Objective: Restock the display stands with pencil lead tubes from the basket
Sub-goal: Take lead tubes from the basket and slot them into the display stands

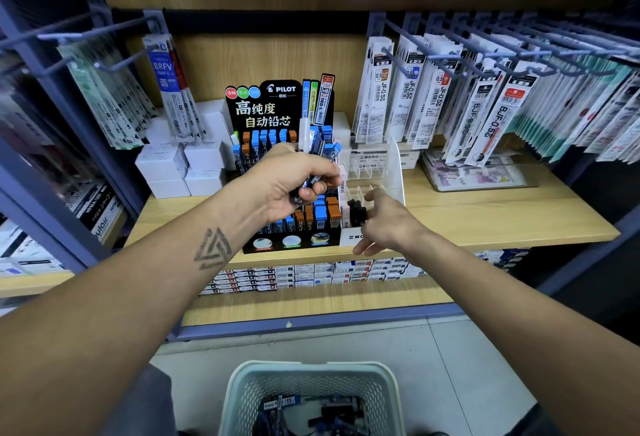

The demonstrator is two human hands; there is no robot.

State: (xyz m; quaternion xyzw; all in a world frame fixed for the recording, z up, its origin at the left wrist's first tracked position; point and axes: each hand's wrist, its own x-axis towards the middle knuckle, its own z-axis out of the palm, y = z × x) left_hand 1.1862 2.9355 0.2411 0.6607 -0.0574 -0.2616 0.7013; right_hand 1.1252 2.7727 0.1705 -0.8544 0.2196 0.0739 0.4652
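Blue-capped dark lead tubes (323, 155) bunched in left hand (287, 186)

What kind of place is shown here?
Most likely a stationery shop aisle: packaged pen refills hang on grey metal hooks, a black Pilot display stand holds pencil lead tubes, and a pale green plastic basket carries stock.

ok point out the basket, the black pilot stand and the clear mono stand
basket (313, 371): head view, on its far rim
black pilot stand (273, 113): head view, on its printed header card
clear mono stand (394, 165): head view, on its clear side wall
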